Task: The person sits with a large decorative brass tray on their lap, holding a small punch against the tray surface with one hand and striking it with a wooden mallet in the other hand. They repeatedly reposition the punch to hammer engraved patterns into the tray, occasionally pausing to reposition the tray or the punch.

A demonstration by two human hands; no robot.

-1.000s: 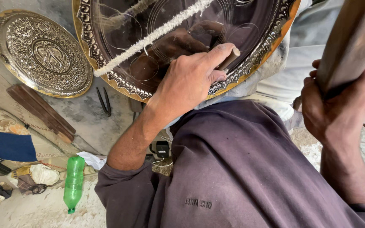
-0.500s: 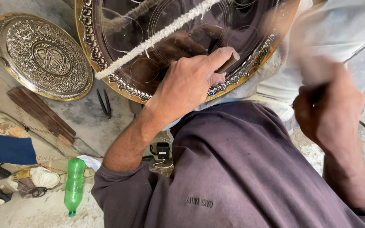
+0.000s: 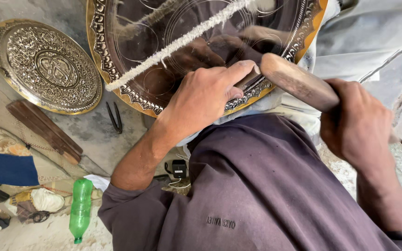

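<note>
A large round brass tray (image 3: 131,88) with an engraved rim and a shiny dark centre rests against my lap. My left hand (image 3: 205,95) is closed around a thin metal chisel (image 3: 247,79), its tip set on the tray's lower rim. My right hand (image 3: 357,123) grips a thick wooden mallet (image 3: 298,81), whose head is down on the chisel's top end. A pale fuzzy cord (image 3: 177,42) runs diagonally across the tray's face.
A finished embossed brass plate (image 3: 47,67) lies on the floor at the left. Near it are a dark wooden board (image 3: 43,130), small black pincers (image 3: 115,117), a green plastic bottle (image 3: 81,209), a blue cloth (image 3: 5,168) and rags. Light fabric (image 3: 373,37) is at the right.
My right hand has swung the mallet down from up at the right onto the chisel's end. The left hand has kept the chisel on the tray's rim.
</note>
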